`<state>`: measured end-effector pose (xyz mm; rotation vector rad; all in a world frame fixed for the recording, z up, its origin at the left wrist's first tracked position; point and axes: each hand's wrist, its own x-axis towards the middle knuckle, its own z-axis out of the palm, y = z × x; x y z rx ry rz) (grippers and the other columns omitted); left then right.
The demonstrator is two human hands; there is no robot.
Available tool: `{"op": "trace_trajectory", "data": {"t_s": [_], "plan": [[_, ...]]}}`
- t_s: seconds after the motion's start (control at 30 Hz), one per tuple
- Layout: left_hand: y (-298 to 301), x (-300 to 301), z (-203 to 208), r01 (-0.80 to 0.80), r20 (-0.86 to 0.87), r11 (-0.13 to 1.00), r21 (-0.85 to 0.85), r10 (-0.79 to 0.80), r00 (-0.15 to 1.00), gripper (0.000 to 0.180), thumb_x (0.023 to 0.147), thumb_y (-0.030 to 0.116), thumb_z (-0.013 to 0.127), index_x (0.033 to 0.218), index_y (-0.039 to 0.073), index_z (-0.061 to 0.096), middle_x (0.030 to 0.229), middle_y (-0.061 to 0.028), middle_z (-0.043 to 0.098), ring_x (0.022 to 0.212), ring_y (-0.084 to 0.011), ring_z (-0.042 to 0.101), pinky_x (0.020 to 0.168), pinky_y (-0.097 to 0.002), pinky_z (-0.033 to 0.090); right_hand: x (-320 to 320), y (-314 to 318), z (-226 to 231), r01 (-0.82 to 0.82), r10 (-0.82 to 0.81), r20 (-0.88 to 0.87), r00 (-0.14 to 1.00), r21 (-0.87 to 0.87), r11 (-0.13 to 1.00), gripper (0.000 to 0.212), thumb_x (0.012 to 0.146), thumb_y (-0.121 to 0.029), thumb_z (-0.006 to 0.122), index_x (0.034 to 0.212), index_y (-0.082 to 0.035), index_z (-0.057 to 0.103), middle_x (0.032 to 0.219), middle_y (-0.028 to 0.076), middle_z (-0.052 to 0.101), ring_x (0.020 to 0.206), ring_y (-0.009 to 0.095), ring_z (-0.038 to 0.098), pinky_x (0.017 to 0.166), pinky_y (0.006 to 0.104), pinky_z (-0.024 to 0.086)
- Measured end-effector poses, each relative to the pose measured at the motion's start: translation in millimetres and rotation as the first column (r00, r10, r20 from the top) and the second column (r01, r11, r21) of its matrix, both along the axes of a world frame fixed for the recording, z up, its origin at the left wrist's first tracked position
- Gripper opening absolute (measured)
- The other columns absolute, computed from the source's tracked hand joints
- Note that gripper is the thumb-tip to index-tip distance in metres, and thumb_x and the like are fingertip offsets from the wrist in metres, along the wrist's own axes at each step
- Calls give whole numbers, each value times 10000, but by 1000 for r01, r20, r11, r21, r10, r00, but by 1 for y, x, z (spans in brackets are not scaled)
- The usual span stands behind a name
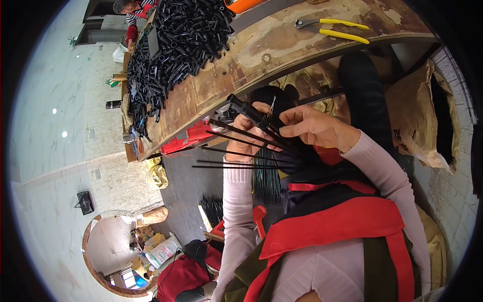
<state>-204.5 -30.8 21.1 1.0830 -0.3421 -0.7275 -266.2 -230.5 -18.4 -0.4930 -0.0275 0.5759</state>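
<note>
My left hand is wrapped round a black tubular fitting, tilted with its open end up and to the left. Several long thin black rods, like umbrella ribs, fan out to the left from below my hands, some crossing in front of the left one. My right hand is at the fitting's lower end, thumb and fingertips pinched together. What they pinch is too small to make out. Fine wires stick up between the two hands. Both hands are over my lap, beside the table edge.
Black plastic tubes lie heaped on the worn wooden table. Yellow-handled pliers rest at its right. A brown paper sack stands right. Dark rods hang below my hands. One person is across the table, another lower left.
</note>
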Motion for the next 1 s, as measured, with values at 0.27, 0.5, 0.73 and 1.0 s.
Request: {"op": "trace_trajectory", "data": {"t_s": [0.27,0.5,0.73,1.0], "plan": [[-16,14,-17,107,-35,947,-304,-123,992,630,825,85,711,1366,56,390,963,-65,573,837,-180,616,683,-258,545,-21,16,18,253,-246,101,964,-60,966,111,853,-29,703,949,9,663,881,22,661,796,77,604,734,211,466],[-34,-41,10,-356,-123,894,-274,334,934,347,911,155,645,1216,40,524,1044,-70,598,897,-169,583,759,-277,495,-23,30,16,537,-519,140,843,-180,824,142,864,6,674,1003,9,647,929,25,665,833,74,606,775,204,470],[-47,-61,28,-605,306,784,138,547,779,236,808,59,770,959,34,591,877,24,610,793,-53,535,738,-204,437,-34,45,21,643,-603,234,763,-184,743,122,868,-11,681,980,-2,636,895,0,641,811,57,582,745,192,443],[-42,-47,29,-566,312,817,111,512,800,171,829,62,752,951,21,639,888,7,659,798,-60,567,735,-211,456,-18,39,14,624,-578,252,776,-176,762,211,863,-16,691,1053,-18,600,963,5,622,896,67,571,812,207,431]]}}
